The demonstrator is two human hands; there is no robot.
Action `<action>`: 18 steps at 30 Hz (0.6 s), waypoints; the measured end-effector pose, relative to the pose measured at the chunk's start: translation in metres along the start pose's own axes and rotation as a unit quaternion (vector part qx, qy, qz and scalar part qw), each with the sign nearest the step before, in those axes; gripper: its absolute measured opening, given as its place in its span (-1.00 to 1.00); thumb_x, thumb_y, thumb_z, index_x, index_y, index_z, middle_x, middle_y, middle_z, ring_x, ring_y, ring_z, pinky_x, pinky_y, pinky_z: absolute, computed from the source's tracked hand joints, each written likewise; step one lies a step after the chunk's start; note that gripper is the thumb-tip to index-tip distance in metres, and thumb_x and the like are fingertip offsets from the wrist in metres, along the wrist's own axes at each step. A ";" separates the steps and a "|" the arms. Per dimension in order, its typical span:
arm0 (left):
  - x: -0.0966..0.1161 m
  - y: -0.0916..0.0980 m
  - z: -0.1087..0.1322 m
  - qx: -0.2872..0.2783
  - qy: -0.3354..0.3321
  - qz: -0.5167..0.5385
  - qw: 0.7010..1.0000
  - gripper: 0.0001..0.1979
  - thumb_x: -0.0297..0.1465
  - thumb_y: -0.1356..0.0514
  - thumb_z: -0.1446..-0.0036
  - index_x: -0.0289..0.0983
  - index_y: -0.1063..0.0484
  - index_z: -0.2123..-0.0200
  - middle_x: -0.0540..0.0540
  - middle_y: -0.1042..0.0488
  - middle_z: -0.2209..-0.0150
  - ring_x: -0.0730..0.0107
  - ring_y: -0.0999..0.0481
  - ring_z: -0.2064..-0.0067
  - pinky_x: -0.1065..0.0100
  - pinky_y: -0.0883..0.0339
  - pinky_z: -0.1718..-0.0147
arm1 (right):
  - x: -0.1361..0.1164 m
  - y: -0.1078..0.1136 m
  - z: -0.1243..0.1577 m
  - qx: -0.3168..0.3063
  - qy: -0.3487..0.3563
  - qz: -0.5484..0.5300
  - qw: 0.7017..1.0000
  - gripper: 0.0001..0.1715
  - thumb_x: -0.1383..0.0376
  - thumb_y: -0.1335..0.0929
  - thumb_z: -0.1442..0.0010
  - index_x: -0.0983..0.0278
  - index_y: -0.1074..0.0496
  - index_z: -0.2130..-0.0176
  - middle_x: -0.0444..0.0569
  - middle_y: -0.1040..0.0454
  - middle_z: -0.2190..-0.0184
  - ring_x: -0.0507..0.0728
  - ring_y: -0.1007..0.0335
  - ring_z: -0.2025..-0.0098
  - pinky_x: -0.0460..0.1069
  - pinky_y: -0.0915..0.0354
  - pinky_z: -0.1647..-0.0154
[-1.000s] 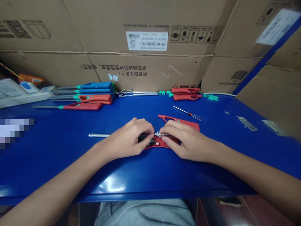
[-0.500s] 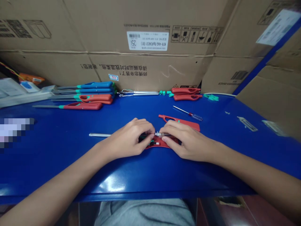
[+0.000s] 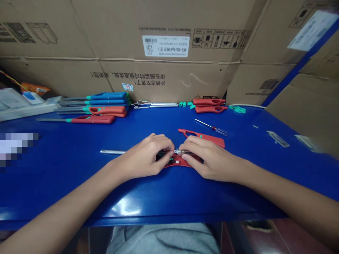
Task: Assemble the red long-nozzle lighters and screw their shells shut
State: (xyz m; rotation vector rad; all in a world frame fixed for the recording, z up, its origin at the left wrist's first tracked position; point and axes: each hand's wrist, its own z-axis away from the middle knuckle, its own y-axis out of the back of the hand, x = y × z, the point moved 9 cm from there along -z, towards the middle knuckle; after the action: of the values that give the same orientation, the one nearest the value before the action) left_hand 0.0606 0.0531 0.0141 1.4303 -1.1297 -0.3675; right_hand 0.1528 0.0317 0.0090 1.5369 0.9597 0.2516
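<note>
Both hands work close together over an opened red lighter housing half point(image 3: 182, 162) on the table. My left hand point(image 3: 159, 153) is closed in a pinch at its left side; the fingers hide what they hold. My right hand point(image 3: 200, 155) is closed around a clear fuel tank point(image 3: 181, 152), mostly covered by the fingers. A small white valve point(image 3: 176, 151) shows at its end, between the two hands. A silver lighter tube point(image 3: 112, 152) reaches out to the left from behind my left hand. Another red housing half point(image 3: 212, 140) lies just behind my right hand.
A screwdriver point(image 3: 212, 127) lies behind the hands. Assembled lighters point(image 3: 106, 102) are stacked at back left, with metal tubes point(image 3: 164, 104), green caps point(image 3: 182, 104) and red housings point(image 3: 210, 106) along the cardboard wall point(image 3: 169, 21). Small clear parts point(image 3: 278, 139) lie to the right.
</note>
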 end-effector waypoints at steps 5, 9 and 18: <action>0.001 -0.001 0.001 0.000 -0.003 -0.003 1.000 -0.84 -0.49 -0.04 -0.22 -0.28 -0.41 0.32 -0.02 -0.45 0.37 0.39 -0.37 0.30 0.32 -0.19 0.21 | -0.001 -0.001 0.000 0.002 0.002 0.002 1.000 -0.73 0.33 -0.20 -0.35 0.36 -0.41 0.06 0.09 -0.42 0.16 0.16 -0.36 0.11 0.09 -0.32 0.06; 0.001 -0.001 0.001 -0.003 -0.003 0.000 1.000 -0.84 -0.49 -0.04 -0.22 -0.29 -0.41 0.32 -0.03 -0.44 0.37 0.39 -0.37 0.30 0.32 -0.19 0.21 | 0.000 -0.001 -0.001 0.003 0.003 0.002 1.000 -0.74 0.34 -0.21 -0.35 0.36 -0.42 0.08 0.08 -0.43 0.18 0.15 -0.36 0.12 0.09 -0.32 0.07; 0.002 0.003 0.000 0.019 -0.002 0.012 1.000 -0.84 -0.50 -0.06 -0.19 -0.29 -0.45 0.33 -0.03 -0.48 0.39 0.41 -0.40 0.33 0.35 -0.23 0.27 | -0.001 0.000 0.000 0.008 0.010 -0.003 1.000 -0.74 0.34 -0.19 -0.35 0.33 -0.41 0.07 0.08 -0.44 0.16 0.15 -0.37 0.11 0.08 -0.32 0.06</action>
State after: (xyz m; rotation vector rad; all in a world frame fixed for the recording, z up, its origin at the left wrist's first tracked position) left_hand 0.0605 0.0518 0.0176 1.4496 -1.1611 -0.3332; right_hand 0.1522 0.0311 0.0096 1.5476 0.9845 0.2562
